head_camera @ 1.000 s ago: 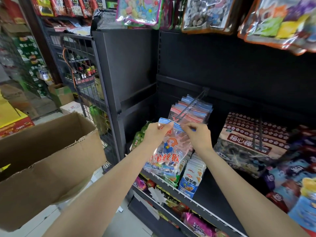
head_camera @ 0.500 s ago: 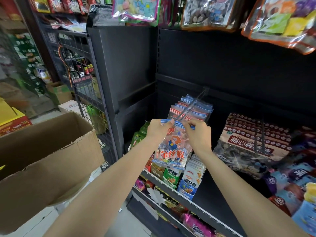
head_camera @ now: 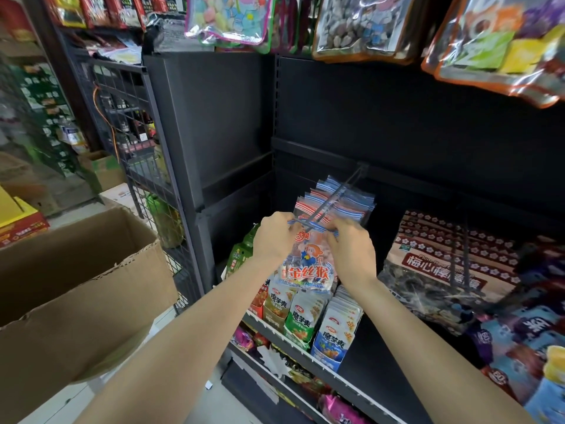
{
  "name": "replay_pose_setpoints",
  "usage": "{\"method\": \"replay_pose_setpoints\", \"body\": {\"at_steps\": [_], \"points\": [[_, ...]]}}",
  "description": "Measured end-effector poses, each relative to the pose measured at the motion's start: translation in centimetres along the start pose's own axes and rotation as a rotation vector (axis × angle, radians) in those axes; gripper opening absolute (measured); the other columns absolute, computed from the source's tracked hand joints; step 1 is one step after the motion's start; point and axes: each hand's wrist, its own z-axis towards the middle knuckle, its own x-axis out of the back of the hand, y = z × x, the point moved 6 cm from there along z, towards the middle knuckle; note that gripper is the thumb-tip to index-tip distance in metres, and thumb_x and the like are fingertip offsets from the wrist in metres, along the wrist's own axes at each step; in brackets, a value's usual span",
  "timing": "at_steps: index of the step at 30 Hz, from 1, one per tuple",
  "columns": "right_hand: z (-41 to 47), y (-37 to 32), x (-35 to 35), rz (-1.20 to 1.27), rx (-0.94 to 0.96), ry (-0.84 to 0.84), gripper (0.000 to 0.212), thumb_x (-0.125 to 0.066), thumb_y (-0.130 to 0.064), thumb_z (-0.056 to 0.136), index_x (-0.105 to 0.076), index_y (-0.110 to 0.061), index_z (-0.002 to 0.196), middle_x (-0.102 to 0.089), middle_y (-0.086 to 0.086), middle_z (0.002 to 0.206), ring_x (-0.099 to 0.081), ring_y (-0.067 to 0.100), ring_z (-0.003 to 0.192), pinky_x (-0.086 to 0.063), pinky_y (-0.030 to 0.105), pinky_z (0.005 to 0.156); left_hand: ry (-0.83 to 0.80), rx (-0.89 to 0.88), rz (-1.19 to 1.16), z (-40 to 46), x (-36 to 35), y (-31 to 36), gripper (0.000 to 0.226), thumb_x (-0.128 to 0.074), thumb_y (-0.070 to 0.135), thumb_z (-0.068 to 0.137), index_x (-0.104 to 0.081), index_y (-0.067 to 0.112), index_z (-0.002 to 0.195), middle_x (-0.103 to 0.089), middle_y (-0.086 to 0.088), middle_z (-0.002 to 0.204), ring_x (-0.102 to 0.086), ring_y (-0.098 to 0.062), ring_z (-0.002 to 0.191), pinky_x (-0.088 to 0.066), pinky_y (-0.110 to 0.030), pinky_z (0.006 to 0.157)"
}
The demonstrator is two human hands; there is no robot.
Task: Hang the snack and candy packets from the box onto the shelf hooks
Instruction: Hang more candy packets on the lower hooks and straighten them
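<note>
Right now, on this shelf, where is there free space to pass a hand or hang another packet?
Free: the black back panel between the top hanging bags and the hook; also the dark gap between the striped packets and the plum candy bag. Crowded: the hook tip, where both hands hold the monkey packet, and the pouches below.

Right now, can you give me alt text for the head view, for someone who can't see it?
Both hands, left hand and right hand, pinch the top edge of a candy packet at the tip of a shelf hook already holding similar packets. An open cardboard box sits at the left.
</note>
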Motion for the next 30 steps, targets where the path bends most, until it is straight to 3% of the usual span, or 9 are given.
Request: {"method": "replay_pose_setpoints", "body": {"at_steps": [2,5,8,10,14,17,21,27,30], "points": [[0.2,0.2,-0.3,-0.048,0.032,-0.005,0.033,-0.053,0.002,0.09,-0.059,-0.006,0.122,-0.052,0.01,0.12,-0.049,0.023,0.114,-0.052,0.038,0.082,0.049,-0.05,0.092,0.3,0.0,0.5,0.015,-0.055,0.016,0.093,-0.065,0.014,0.104,-0.069,-0.006,0.088,-0.063,-0.023,0.072,-0.051,-0.033,0.062],[0.5,0.0,0.3,-0.107,0.097,0.094,0.034,-0.064,-0.007,0.086,-0.059,-0.008,0.119,-0.044,0.01,0.125,-0.04,0.024,0.118,-0.049,0.039,0.09,0.044,-0.195,0.141,1.2,0.0,1.4,0.03,-0.063,0.017,0.087,-0.058,0.018,0.117,-0.062,-0.001,0.109,-0.059,-0.018,0.094,-0.051,-0.033,0.076],[1.5,0.4,0.1,-0.052,0.033,0.076,0.04,-0.063,-0.011,0.083,-0.053,-0.01,0.122,-0.041,0.008,0.131,-0.033,0.024,0.124,-0.039,0.036,0.101,-0.147,-0.346,0.109,2.6,-0.5,1.7,0.053,-0.067,0.013,0.084,-0.047,0.019,0.132,-0.048,0.003,0.131,-0.044,-0.014,0.119,-0.036,-0.025,0.097],[2.5,1.0,0.3,0.066,-0.059,0.045,0.043,-0.058,-0.016,0.088,-0.046,-0.011,0.13,-0.039,0.008,0.135,-0.029,0.021,0.127,-0.034,0.033,0.104,-0.261,-0.343,0.045,3.8,-0.7,1.6,0.05,-0.056,0.007,0.091,-0.043,0.018,0.138,-0.045,0.003,0.139,-0.038,-0.013,0.128,-0.028,-0.019,0.1],[4.6,2.2,0.6,0.112,-0.204,0.035,0.047,-0.044,-0.025,0.098,-0.036,-0.011,0.142,-0.027,0.012,0.15,-0.018,0.028,0.14,-0.02,0.035,0.111,-0.295,-0.329,-0.099,7.0,-1.6,2.3,0.038,-0.039,0.013,0.101,-0.045,0.009,0.138,-0.043,-0.009,0.144,-0.038,-0.02,0.134,-0.021,-0.013,0.102],[5.6,2.5,-0.3,0.067,-0.268,-0.038,0.05,-0.038,-0.031,0.1,-0.028,-0.018,0.147,-0.01,0.013,0.158,-0.008,0.032,0.145,-0.01,0.041,0.117,-0.423,-0.357,-0.026,9.0,-4.0,2.7,0.044,-0.038,0.028,0.101,-0.037,0.017,0.143,-0.027,-0.008,0.154,-0.021,-0.022,0.143,-0.013,-0.029,0.116],[6.4,2.0,-1.2,0.184,-0.34,-0.097,0.052,-0.035,-0.03,0.102,-0.018,-0.023,0.151,0.0,0.01,0.159,-0.019,0.031,0.144,-0.023,0.038,0.114,-0.579,-0.304,-0.005,10.8,-6.2,2.9,0.054,-0.041,0.03,0.097,-0.022,0.032,0.148,-0.007,-0.004,0.159,-0.012,-0.02,0.145,-0.02,-0.029,0.114],[7.0,2.4,-2.1,0.13,-0.319,-0.103,0.04,-0.032,-0.017,0.103,-0.041,-0.008,0.141,-0.008,0.008,0.158,0.0,0.028,0.147,-0.015,0.03,0.115,-0.657,-0.308,-0.007,11.7,-7.3,2.6,0.056,-0.046,0.036,0.097,-0.023,0.034,0.148,0.002,0.001,0.159,-0.023,-0.02,0.142,-0.024,-0.027,0.112],[7.7,3.1,-2.6,0.112,-0.34,-0.065,0.04,-0.031,-0.018,0.103,-0.041,-0.014,0.142,-0.008,0.007,0.159,-0.016,0.025,0.144,-0.016,0.017,0.105,-0.675,-0.314,-0.002,12.1,-7.7,2.7,0.055,-0.043,0.041,0.097,-0.023,0.034,0.148,0.003,0.0,0.159,-0.023,-0.022,0.143,-0.023,-0.032,0.115]]}}
